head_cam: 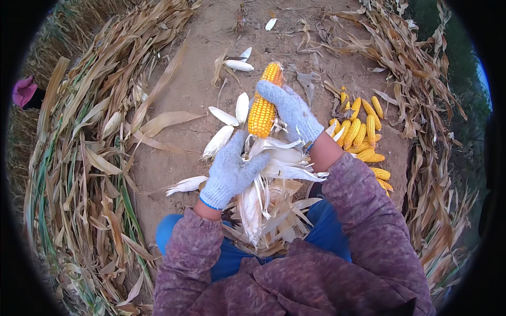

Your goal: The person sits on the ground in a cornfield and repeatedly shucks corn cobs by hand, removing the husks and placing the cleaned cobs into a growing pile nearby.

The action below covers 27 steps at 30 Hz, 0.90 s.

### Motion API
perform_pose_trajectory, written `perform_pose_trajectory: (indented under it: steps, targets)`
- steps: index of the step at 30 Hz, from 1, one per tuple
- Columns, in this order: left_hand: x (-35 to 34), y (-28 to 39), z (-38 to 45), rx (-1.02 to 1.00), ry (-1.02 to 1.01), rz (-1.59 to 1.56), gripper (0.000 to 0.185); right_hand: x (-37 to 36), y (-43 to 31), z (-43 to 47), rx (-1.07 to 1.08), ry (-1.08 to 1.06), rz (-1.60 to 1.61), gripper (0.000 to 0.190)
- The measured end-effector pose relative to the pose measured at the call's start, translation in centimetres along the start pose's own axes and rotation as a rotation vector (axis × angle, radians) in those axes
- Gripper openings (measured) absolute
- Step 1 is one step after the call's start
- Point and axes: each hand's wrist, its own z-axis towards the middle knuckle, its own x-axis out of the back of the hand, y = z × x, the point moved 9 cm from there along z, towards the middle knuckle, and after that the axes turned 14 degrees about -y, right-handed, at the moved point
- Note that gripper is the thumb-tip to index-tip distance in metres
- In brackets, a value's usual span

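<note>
My right hand (290,110), in a grey knit glove, is closed around a bare yellow corn cob (262,114) that stands tilted above the ground. Below the cob's lower end, my left hand (237,166), gloved alike, grips pale corn husks (282,160) that spread towards my right wrist. More husk hangs under my left palm, over a heap of loose husks (292,221) between my knees. Several unhusked ears (218,141) lie on the soil just beyond my left hand. Right of my right wrist is a pile of husked yellow cobs (357,132).
Dry corn stalks and leaves (91,158) form a long bank on the left, and another bank (431,189) runs along the right. Farther ahead on the bare soil are a few ears in husk (238,65). A pink cloth item (24,92) shows at the far left.
</note>
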Motion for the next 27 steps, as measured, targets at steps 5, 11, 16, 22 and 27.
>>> perform_pose_trajectory:
  steps: [5, 11, 16, 22, 27]
  targets:
    - [0.2, 0.2, 0.5, -0.026, -0.015, -0.277, 0.088, -0.9, 1.0, 0.0, -0.023, -0.026, -0.208, 0.056]
    - [-0.5, -2.2, 0.9, 0.029, 0.099, -0.547, 0.056, -2.7, 0.7, 0.4, -0.017, -0.156, -0.48, 0.08]
    - [-0.1, -2.3, 0.7, 0.042, 0.045, -0.303, 0.046, -3.9, 1.6, -0.6, -0.075, -0.19, -0.683, 0.092]
    - [0.1, -1.5, 0.2, 0.062, 0.089, -0.022, 0.039, -2.2, 0.2, -1.1, -0.056, -0.013, -0.856, 0.079]
    - [0.7, 0.4, 0.1, -0.025, 0.071, 0.127, 0.024, -2.2, -0.5, -1.4, -0.058, -0.044, -0.723, 0.068]
